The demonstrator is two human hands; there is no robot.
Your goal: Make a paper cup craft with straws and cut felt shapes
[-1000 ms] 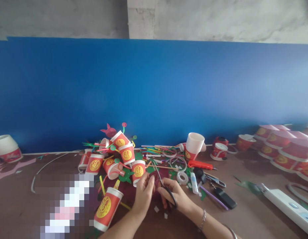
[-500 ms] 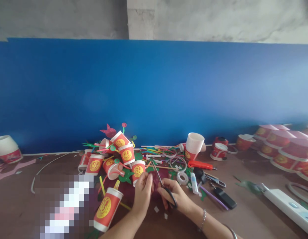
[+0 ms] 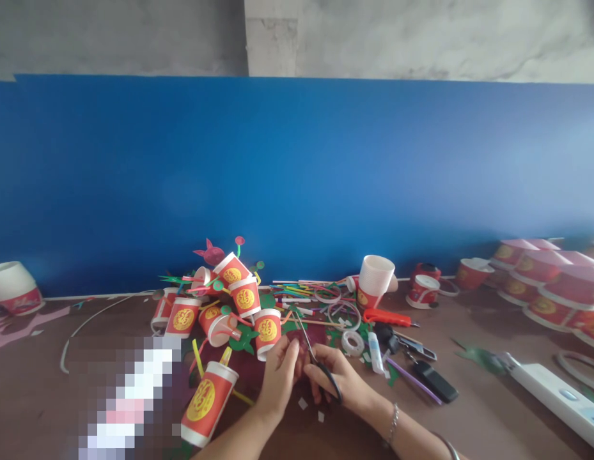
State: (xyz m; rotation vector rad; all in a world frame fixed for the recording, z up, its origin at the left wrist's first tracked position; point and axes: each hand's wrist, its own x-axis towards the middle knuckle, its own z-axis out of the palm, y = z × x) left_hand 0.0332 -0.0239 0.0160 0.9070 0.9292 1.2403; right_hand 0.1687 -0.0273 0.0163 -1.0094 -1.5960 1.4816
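My right hand [image 3: 342, 377] is closed round the black handle of a pair of scissors [image 3: 305, 337], whose metal blades point up and away, a little apart. Beside it my left hand [image 3: 279, 374] pinches a piece of dark red paper [image 3: 299, 338] close to the blades. My fingers hide much of this paper. More dark red sheet [image 3: 318, 333] lies on the table behind the hands. A red paper cup [image 3: 266, 333] with a yellow emblem stands just beyond my left hand, and another cup [image 3: 209, 404] leans to the left of my forearm.
Several red cups with straws and green cutouts [image 3: 243, 340] are piled at the left. On the right lie a tape roll [image 3: 353, 344], glue tube [image 3: 375, 352], orange cutter [image 3: 387, 317], black key fob [image 3: 435, 381] and white power strip [image 3: 555, 396]. A blue panel [image 3: 297, 179] rises behind.
Both hands stay nearly in place. My left hand has shifted very slightly right and down, and the scissor blades have moved only a little.
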